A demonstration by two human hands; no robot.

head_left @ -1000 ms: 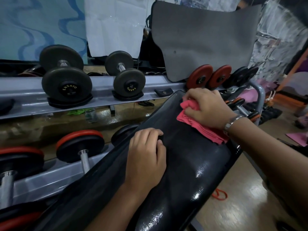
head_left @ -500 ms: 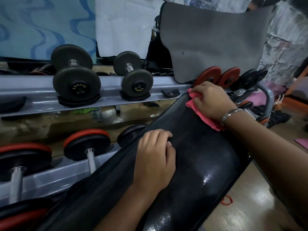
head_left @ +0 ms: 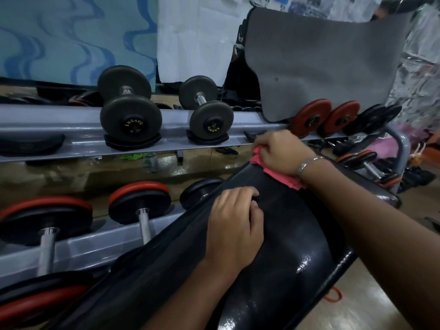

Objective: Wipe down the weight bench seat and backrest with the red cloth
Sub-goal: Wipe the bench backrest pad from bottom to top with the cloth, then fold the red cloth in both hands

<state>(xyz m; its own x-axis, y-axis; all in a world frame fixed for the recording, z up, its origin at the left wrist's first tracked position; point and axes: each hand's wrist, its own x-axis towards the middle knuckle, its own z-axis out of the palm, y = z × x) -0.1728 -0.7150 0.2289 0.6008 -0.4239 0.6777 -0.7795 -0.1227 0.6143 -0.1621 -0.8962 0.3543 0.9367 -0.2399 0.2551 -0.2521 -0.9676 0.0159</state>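
Fingers (head_left: 265, 148) of the right hand (head_left: 285, 154) bunch the red cloth (head_left: 283, 179), pressing it onto the backrest (head_left: 297, 229) at its far top edge, probably scrubbing that rim. The left hand (head_left: 235, 225), fingers curled and holding nothing, leans mid-pad, likely to steady it.

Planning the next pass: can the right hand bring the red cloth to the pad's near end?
Probably yes. The right hand grips the red cloth at the far edge of the pad; the left hand rests toward its left side, leaving the right strip bare.
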